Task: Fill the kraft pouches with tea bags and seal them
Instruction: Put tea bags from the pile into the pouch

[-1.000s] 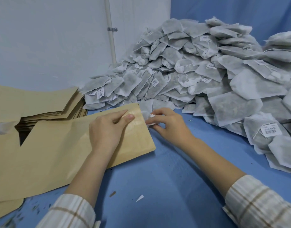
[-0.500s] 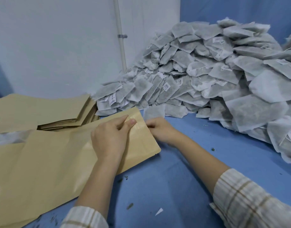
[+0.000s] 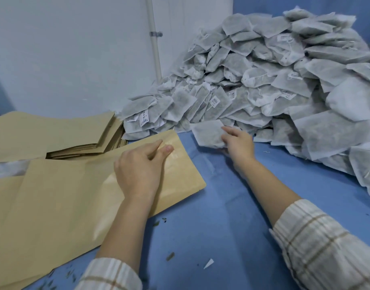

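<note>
Tea bag [image 3: 209, 133] is pinched in the right hand [image 3: 239, 142] at the foot of the tea bag pile [image 3: 274, 86], above the blue table [image 3: 232, 206]. Left hand [image 3: 141, 167] presses with nearly straight fingers on the kraft pouch [image 3: 75, 197], close to its far edge. Bare blue surface lies between both forearms, toward the near table edge.

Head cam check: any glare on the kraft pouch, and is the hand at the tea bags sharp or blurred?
Head view: soft sheen patches on the kraft pouch under the left hand, no washout; the right hand gripping a tea bag is slightly motion-blurred; wide-angle bending toward the frame edges.
</note>
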